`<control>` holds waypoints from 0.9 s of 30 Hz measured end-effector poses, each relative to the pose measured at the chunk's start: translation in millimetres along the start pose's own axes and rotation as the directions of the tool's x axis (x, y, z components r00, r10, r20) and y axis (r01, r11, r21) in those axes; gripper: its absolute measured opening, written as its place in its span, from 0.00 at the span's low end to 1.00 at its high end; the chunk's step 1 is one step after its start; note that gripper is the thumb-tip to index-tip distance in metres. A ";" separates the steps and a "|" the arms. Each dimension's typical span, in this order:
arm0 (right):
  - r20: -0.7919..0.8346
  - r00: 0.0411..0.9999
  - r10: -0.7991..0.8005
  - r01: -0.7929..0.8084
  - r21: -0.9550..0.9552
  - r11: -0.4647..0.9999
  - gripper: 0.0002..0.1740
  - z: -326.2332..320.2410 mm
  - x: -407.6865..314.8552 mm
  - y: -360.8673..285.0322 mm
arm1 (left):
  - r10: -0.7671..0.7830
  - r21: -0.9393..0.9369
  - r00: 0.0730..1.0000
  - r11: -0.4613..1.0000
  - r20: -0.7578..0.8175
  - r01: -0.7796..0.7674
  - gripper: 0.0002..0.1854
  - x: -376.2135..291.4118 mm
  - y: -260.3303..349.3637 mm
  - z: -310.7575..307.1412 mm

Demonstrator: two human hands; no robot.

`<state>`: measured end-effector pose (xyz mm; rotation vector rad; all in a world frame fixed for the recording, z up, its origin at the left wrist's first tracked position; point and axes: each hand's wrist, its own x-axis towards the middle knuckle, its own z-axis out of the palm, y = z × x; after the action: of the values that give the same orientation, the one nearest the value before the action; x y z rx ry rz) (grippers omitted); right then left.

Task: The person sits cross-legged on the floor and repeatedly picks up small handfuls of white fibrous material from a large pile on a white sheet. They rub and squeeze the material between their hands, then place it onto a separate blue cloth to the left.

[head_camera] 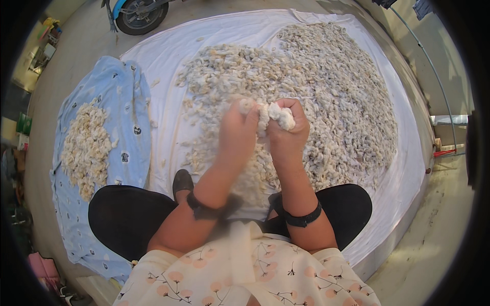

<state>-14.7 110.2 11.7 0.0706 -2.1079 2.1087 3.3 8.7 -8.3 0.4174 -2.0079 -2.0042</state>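
Tufts of raw cotton fill my right hand, its fingers curled around them. My left hand is close beside it, slightly blurred, with its fingers closed on another cotton tuft. More cotton shows between the two hands, and I cannot tell which one holds it. Beneath them, a wide spread of greyish-white cotton bolls covers much of a white sheet. To the left, a smaller heap of creamier, fluffier cotton lies on a light blue printed cloth.
My bent knees frame the near edge of the cotton, and a dark shoe rests on the sheet. A motorbike wheel stands beyond the sheet. On the right is a metal pole with a red foot. Assorted items line the left rim.
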 end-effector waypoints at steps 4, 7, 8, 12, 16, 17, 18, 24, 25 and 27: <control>0.082 0.984 -0.159 0.165 -0.072 0.984 0.12 2.2 -4.7 3.2 | -0.043 -0.216 0.999 0.976 -0.002 0.041 0.13 5.0 -6.6 -0.2; 0.086 0.983 -0.163 0.167 -0.046 0.985 0.13 5.4 -3.3 4.9 | -0.046 -0.184 0.999 0.982 0.024 0.049 0.13 6.9 -9.6 -2.3; 0.054 0.998 0.017 -0.020 0.054 0.998 0.14 1.1 -0.7 0.3 | -0.066 -0.122 0.996 0.990 0.059 0.072 0.14 5.6 -7.1 -3.6; 0.048 0.998 0.046 -0.052 0.127 0.991 0.13 -4.8 2.2 3.6 | -0.147 -0.220 0.975 0.958 0.168 0.182 0.13 -3.3 10.1 -0.8; 0.105 0.976 -0.191 0.195 -0.030 0.980 0.12 5.3 -5.8 0.3 | -0.105 -0.174 0.993 0.978 0.051 0.113 0.13 8.7 -4.1 -4.4; 0.068 0.993 -0.093 0.092 0.021 0.996 0.12 3.0 -3.7 1.6 | -0.153 -0.120 0.985 0.979 0.086 0.162 0.13 6.4 -5.9 -4.4; 0.034 0.999 0.005 -0.007 0.072 0.997 0.11 -2.5 2.5 -0.1 | -0.199 -0.066 0.972 0.976 0.122 0.208 0.14 4.2 -1.5 -3.3; 0.004 0.979 0.204 -0.180 0.497 0.849 0.12 -10.1 10.5 2.0 | -0.188 -0.479 0.955 0.833 0.229 0.278 0.17 -1.0 15.1 0.1; 0.055 0.968 0.246 -0.231 0.583 0.778 0.15 -13.0 9.4 -0.4 | -0.290 -0.481 0.929 0.796 0.228 0.367 0.18 -2.5 20.7 0.5; 0.149 0.946 0.287 -0.304 0.712 0.633 0.18 -15.9 10.6 4.6 | -0.482 -0.485 0.845 0.695 0.233 0.531 0.20 -9.6 35.7 5.6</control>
<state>-24.6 126.9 8.6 -0.1785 -1.1842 3.0341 9.5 17.5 27.5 0.8322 -1.3445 -2.8422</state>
